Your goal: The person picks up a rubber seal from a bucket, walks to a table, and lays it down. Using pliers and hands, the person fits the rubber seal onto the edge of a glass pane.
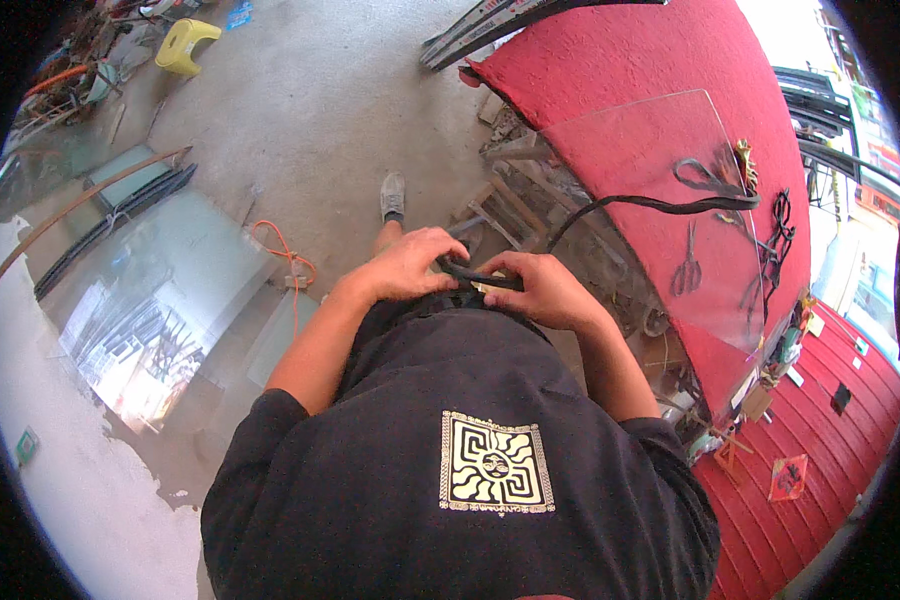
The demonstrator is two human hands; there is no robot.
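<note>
In front of my waist, a thick, flexible black strip (482, 277) runs between my two hands. My left hand (410, 265) pinches one part of it, thumb and fingers curled around. A short way to the right, my right hand (545, 290) grips it too, with a small pale piece showing by the fingertips. A similar black strip (660, 203) lies looped over the red table (630, 60) and hangs off its near edge; whether it joins the piece in my hands is hidden.
On the red table lie a clear glass sheet (625, 130), scissors (686, 265) and a black cord (778, 235). Wood scraps (510, 210) sit beneath its edge. Large glass panes (170, 290) lean at left, near an orange cord (288, 255). A yellow stool (183, 45) stands farther off.
</note>
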